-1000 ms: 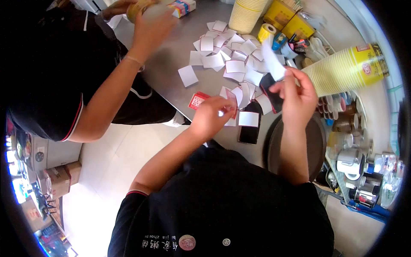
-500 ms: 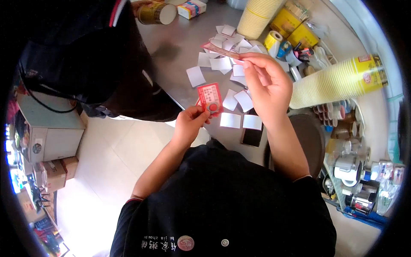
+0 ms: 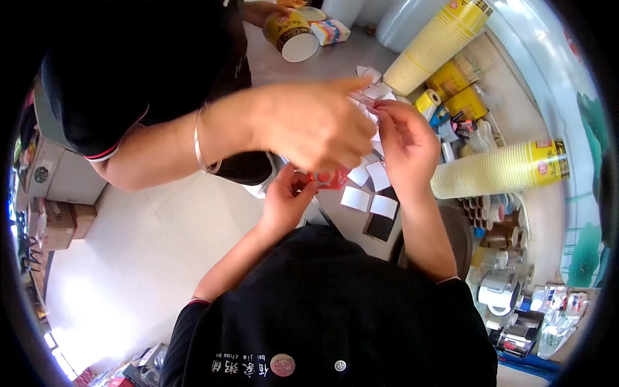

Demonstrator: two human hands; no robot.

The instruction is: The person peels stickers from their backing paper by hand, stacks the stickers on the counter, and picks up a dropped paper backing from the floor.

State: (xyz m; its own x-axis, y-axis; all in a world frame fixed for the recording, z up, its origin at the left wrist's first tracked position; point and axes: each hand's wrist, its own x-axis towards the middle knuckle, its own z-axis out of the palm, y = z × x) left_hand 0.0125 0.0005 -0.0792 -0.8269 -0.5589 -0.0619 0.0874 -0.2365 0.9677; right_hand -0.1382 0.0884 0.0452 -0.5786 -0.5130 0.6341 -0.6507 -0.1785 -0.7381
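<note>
My left hand point(image 3: 284, 197) pinches a red printed card point(image 3: 333, 179) at its left edge, low over the table. Farther up and to the right, my right hand point(image 3: 409, 145) has its fingers closed on a thin card point(image 3: 363, 99), seen nearly edge-on. Between the two, another person's hand point(image 3: 309, 122), blurred and wearing a bracelet, reaches across from the left. It covers part of the red card and many of the loose cards. Two white cards, the left one point(image 3: 354, 198) and the right one point(image 3: 383, 206), lie nearest my body.
A dark phone point(image 3: 379, 227) lies by the near cards. Stacked yellow paper cups point(image 3: 500, 169) lean at the right, with another cup stack point(image 3: 432, 48) behind. The other person's second hand point(image 3: 264, 11) touches a paper bowl point(image 3: 296, 40) beside a tissue pack point(image 3: 331, 31).
The other person's arm has come in from the left across the cards. My view has shifted. My hands still hold cards, and the left one's red card is now partly covered.
</note>
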